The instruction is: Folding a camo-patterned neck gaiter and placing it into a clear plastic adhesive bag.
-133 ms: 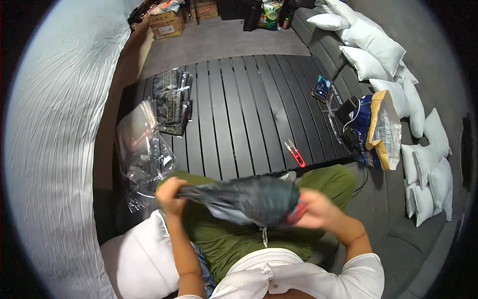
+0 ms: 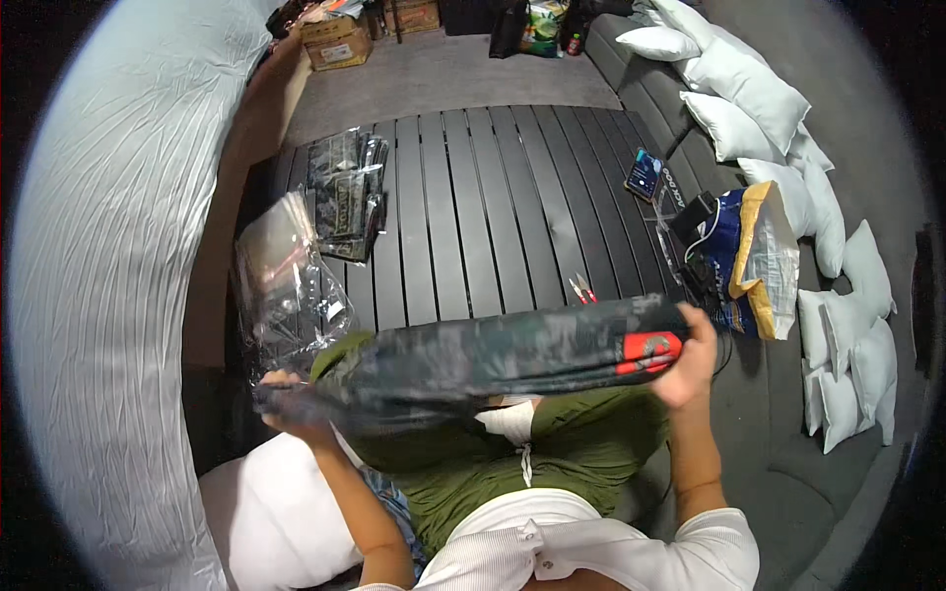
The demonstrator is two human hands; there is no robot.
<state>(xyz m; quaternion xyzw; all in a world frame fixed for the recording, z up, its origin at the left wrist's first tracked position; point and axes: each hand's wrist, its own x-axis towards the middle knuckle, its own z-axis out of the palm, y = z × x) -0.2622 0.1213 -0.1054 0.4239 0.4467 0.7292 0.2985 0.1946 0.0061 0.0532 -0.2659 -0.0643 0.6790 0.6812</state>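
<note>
- The cloth point(image 2: 493, 345) is dark, soft and camouflage-patterned, drawn into a long creased band; a smooth red patch point(image 2: 647, 353) sits near its right end.
- It hangs above the green trousers point(image 2: 591, 433), along the table's near edge, partly hiding the pointed snips point(image 2: 581, 289).
- The table point(image 2: 463, 217) is black and slatted; at its left lie glossy clear plastic bags point(image 2: 286, 266) and, farther off, flat dark packets point(image 2: 345, 197).
- At right: a phone point(image 2: 643, 175), a crumpled blue-and-yellow sack point(image 2: 754, 261) and plump white pillows point(image 2: 744, 89) along a grey sofa point(image 2: 749, 424).
- Right hand point(image 2: 692, 362) — fingers closed on the cloth's right end, just beside the patch.
- Left hand point(image 2: 304, 429) — blurred, but seemingly closed around the bunched left end.
</note>
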